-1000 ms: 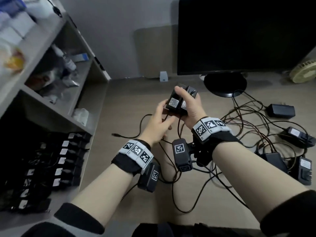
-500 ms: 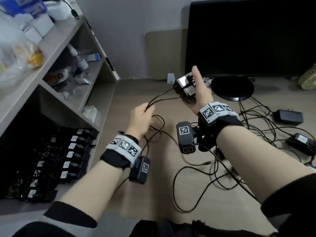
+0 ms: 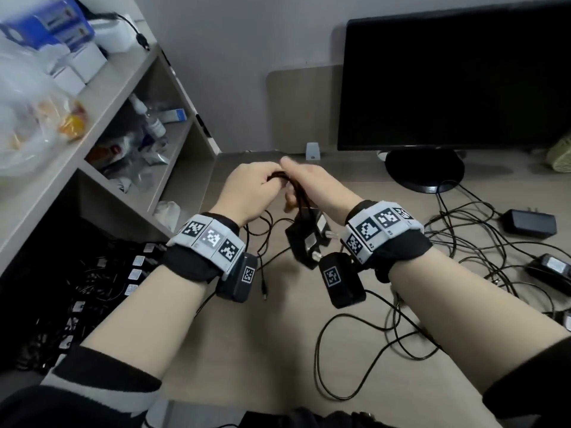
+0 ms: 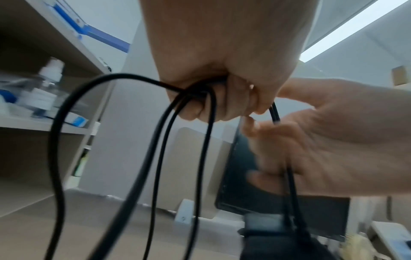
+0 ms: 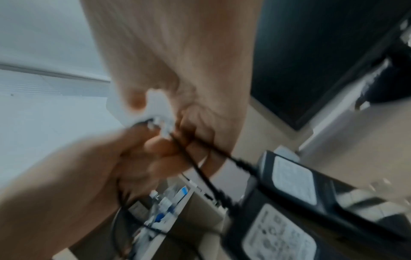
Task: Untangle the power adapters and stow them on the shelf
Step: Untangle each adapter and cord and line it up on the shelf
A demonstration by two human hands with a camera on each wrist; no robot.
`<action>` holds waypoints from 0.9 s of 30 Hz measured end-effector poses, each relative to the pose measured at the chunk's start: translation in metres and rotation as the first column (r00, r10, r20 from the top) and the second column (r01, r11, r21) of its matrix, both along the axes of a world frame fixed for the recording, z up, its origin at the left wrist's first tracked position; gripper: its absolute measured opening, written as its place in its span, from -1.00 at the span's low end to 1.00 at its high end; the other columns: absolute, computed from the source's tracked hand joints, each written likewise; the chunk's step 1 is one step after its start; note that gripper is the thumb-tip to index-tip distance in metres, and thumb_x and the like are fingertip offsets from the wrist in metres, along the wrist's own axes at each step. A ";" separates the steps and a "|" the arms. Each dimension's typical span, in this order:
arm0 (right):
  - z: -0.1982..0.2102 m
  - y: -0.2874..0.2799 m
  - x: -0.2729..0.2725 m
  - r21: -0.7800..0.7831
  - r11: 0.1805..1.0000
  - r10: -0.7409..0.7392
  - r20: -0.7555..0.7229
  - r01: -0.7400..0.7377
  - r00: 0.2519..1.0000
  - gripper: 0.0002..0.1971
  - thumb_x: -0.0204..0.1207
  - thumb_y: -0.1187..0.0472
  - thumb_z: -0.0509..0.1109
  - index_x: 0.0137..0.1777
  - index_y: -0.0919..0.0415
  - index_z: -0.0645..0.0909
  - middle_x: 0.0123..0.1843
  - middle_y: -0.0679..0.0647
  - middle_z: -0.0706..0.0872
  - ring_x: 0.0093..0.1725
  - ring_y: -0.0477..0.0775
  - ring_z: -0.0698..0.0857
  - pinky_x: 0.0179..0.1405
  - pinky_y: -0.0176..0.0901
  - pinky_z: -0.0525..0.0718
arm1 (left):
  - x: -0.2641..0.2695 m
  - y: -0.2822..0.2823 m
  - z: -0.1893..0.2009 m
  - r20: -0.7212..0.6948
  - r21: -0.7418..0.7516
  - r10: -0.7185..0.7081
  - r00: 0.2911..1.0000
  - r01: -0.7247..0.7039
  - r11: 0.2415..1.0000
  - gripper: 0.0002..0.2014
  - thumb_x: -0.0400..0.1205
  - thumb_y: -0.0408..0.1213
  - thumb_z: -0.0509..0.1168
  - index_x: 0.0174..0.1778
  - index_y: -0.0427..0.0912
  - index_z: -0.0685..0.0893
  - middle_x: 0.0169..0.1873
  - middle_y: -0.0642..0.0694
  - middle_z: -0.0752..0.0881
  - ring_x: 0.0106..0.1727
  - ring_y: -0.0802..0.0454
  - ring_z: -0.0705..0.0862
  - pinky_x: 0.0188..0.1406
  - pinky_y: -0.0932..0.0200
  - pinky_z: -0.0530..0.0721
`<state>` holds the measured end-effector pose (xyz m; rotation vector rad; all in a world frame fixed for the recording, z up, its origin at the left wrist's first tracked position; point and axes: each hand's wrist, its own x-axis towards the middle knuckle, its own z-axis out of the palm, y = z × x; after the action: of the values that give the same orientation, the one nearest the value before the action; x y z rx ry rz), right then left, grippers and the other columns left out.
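Observation:
Two black power adapters [image 3: 309, 239] with white labels dangle by their cords under my hands, above the desk [image 3: 247, 350]. My left hand [image 3: 250, 186] grips a bundle of black cord loops [image 4: 200, 91] in a fist. My right hand [image 3: 315, 186] meets it from the right and holds the cords that run down to the adapters [image 5: 289, 202]; that view is blurred. Several stowed adapters [image 3: 92, 288] lie in rows on the dark lowest shelf at the left. Loose adapters [image 3: 530, 223] with tangled cables [image 3: 463, 242] lie on the desk at the right.
A black monitor [image 3: 448, 78] on a round stand [image 3: 425, 171] is at the back right. The shelf unit [image 3: 108, 97] at the left holds bottles, boxes and bags. A loose cord end [image 3: 264, 291] hangs near my left wrist.
My right hand came down and left from holding the two adapters up; they now dangle by their cords. My left hand rose to meet it, gathering cord loops.

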<state>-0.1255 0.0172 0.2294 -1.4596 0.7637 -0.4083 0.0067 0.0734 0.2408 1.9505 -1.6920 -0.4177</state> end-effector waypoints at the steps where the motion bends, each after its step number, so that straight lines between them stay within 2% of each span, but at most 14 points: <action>1: 0.000 -0.001 -0.003 -0.011 0.998 0.067 -0.055 -0.068 0.996 -0.59 0.63 -0.12 0.21 -0.33 0.15 0.49 -0.55 -0.02 0.46 -0.54 -0.03 0.49 -0.37 -0.03 0.54 | 0.005 0.000 -0.004 0.029 0.022 0.011 1.000 -0.012 1.000 -0.74 0.52 -0.11 0.14 -0.33 -0.04 0.71 -0.38 -0.03 0.74 -0.18 -0.10 0.65 -0.14 0.06 0.59; 3: 0.002 -0.005 -0.010 -0.091 0.990 0.096 -0.142 -0.109 0.985 -0.62 0.63 -0.02 0.26 -0.40 0.10 0.42 -0.54 -0.01 0.33 -0.55 -0.04 0.32 -0.48 -0.18 0.32 | 0.014 0.003 -0.016 -0.008 0.062 0.050 0.999 -0.049 0.997 -0.66 0.63 -0.11 0.19 -0.50 -0.02 0.51 -0.54 0.02 0.56 -0.35 -0.09 0.55 -0.27 0.10 0.46; 5: 0.005 -0.012 -0.016 -0.137 0.991 -0.012 -0.059 0.004 0.998 -0.59 0.65 0.05 0.26 -0.45 0.06 0.34 -0.53 -0.01 0.30 -0.54 -0.04 0.29 -0.47 -0.17 0.28 | 0.024 0.004 -0.034 -0.142 0.109 0.149 0.978 -0.135 0.985 -0.62 0.69 -0.11 0.16 -0.49 -0.03 0.42 -0.57 0.01 0.56 -0.44 -0.01 0.58 -0.25 0.08 0.52; 7: 0.013 -0.022 -0.022 0.003 0.983 -0.183 0.140 0.184 0.973 -0.58 0.68 0.13 0.22 -0.45 0.06 0.27 -0.53 -0.02 0.23 -0.57 -0.05 0.23 -0.49 -0.17 0.22 | 0.038 0.008 -0.054 -0.263 0.175 0.293 0.919 -0.253 0.951 -0.62 0.71 -0.11 0.13 -0.47 -0.03 0.44 -0.67 0.03 0.62 -0.34 -0.06 0.71 -0.04 0.03 0.62; 9: 0.021 -0.033 -0.029 0.133 0.939 -0.340 0.250 0.316 0.907 -0.60 0.69 0.14 0.19 -0.43 0.06 0.25 -0.53 -0.03 0.21 -0.56 -0.06 0.19 -0.49 -0.18 0.21 | 0.052 0.015 -0.074 -0.315 0.262 0.384 0.868 -0.309 0.914 -0.60 0.72 -0.14 0.12 -0.49 -0.03 0.48 -0.75 0.05 0.60 -0.16 -0.20 0.76 0.13 -0.05 0.61; 12: 0.029 -0.045 -0.037 0.209 0.901 -0.430 0.324 0.380 0.843 -0.58 0.68 0.11 0.18 -0.44 0.04 0.23 -0.58 -0.11 0.20 -0.57 -0.09 0.14 -0.50 -0.18 0.13 | 0.071 0.030 -0.098 -0.253 0.376 0.416 0.873 -0.307 0.874 -0.56 0.71 -0.11 0.11 -0.49 -0.10 0.62 -0.47 0.01 0.71 -0.08 -0.16 0.71 0.27 -0.03 0.57; 14: 0.027 -0.048 -0.035 0.142 0.908 -0.419 0.298 0.394 0.858 -0.57 0.66 0.10 0.22 -0.45 0.04 0.22 -0.56 -0.07 0.19 -0.56 -0.08 0.13 -0.50 -0.16 0.09 | 0.080 0.034 -0.100 -0.223 0.390 0.468 0.855 -0.362 0.847 -0.58 0.60 0.09 0.09 -0.42 -0.04 0.67 -0.23 -0.11 0.76 0.06 -0.15 0.68 0.42 -0.13 0.46; 16: 0.015 -0.047 -0.033 0.014 0.924 -0.377 0.210 0.382 0.902 -0.60 0.60 0.08 0.33 -0.43 0.09 0.29 -0.55 -0.05 0.21 -0.59 -0.09 0.16 -0.53 -0.20 0.09 | 0.088 0.029 -0.087 -0.185 0.322 0.521 0.833 -0.449 0.833 -0.56 0.54 0.17 0.03 -0.47 0.02 0.64 -0.12 -0.11 0.73 0.18 -0.16 0.62 0.50 -0.25 0.30; 19: -0.008 -0.040 -0.031 -0.128 0.948 -0.292 0.000 0.290 0.956 -0.58 0.52 0.06 0.45 -0.46 0.10 0.34 -0.66 -0.21 0.27 -0.67 -0.22 0.23 -0.53 -0.30 0.22 | 0.083 0.010 -0.052 -0.393 0.183 0.443 0.806 -0.404 0.897 -0.46 0.58 0.17 -0.04 -0.62 -0.03 0.53 -0.30 0.14 0.78 0.19 -0.11 0.64 0.54 -0.18 0.28; 21: -0.019 -0.032 -0.028 -0.151 0.967 -0.220 -0.102 0.203 0.970 -0.70 0.47 -0.01 0.49 -0.34 0.11 0.50 -0.67 -0.22 0.35 -0.66 -0.25 0.34 -0.48 -0.36 0.29 | 0.071 -0.001 -0.029 -0.598 0.092 0.313 0.737 -0.325 0.941 -0.49 0.74 -0.05 -0.07 -0.54 -0.06 0.43 -0.47 0.07 0.81 0.07 -0.16 0.71 0.47 -0.13 0.41; 22: -0.021 -0.026 -0.025 -0.152 0.974 -0.189 -0.131 0.169 0.973 -0.74 0.44 -0.05 0.51 -0.19 0.12 0.60 -0.60 -0.25 0.47 -0.58 -0.32 0.46 -0.42 -0.41 0.37 | 0.062 -0.005 -0.013 -0.661 0.042 0.237 0.712 -0.280 0.959 -0.51 0.77 -0.13 -0.10 -0.50 -0.09 0.41 -0.51 0.00 0.80 -0.01 -0.18 0.75 0.41 -0.12 0.49; 24: -0.023 -0.018 -0.018 -0.176 0.976 -0.155 -0.150 0.128 0.976 -0.56 0.38 -0.11 0.53 0.18 0.09 0.63 -0.15 -0.29 0.69 -0.07 -0.37 0.65 -0.03 -0.40 0.52 | 0.042 -0.009 0.015 -0.722 -0.023 0.114 0.682 -0.189 0.982 -0.54 0.79 -0.19 -0.12 -0.44 -0.13 0.40 -0.58 -0.09 0.76 -0.22 -0.10 0.80 0.16 -0.04 0.65; 25: -0.022 -0.015 -0.014 -0.193 0.975 -0.137 -0.142 0.108 0.980 -0.43 0.35 -0.12 0.56 0.32 0.08 0.57 0.10 -0.23 0.67 0.18 -0.26 0.63 0.19 -0.32 0.51 | 0.033 -0.010 0.026 -0.733 -0.034 0.073 0.676 -0.143 0.989 -0.55 0.79 -0.20 -0.13 -0.42 -0.14 0.40 -0.62 -0.09 0.72 -0.33 -0.05 0.80 -0.01 0.03 0.71; 27: -0.018 -0.008 -0.005 -0.218 0.974 -0.092 -0.110 0.066 0.990 -0.21 0.25 -0.15 0.62 0.46 0.08 0.46 0.35 -0.11 0.61 0.33 -0.14 0.57 0.40 -0.19 0.48 | 0.015 -0.010 0.043 -0.731 -0.041 0.004 0.683 -0.050 0.998 -0.57 0.79 -0.18 -0.12 -0.39 -0.15 0.41 -0.70 -0.03 0.58 -0.53 0.02 0.71 -0.23 0.13 0.73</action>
<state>-0.1307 0.0092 0.2116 -1.6708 0.8975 -0.4789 0.0220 0.0638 0.2835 1.4460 -1.1152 -0.9779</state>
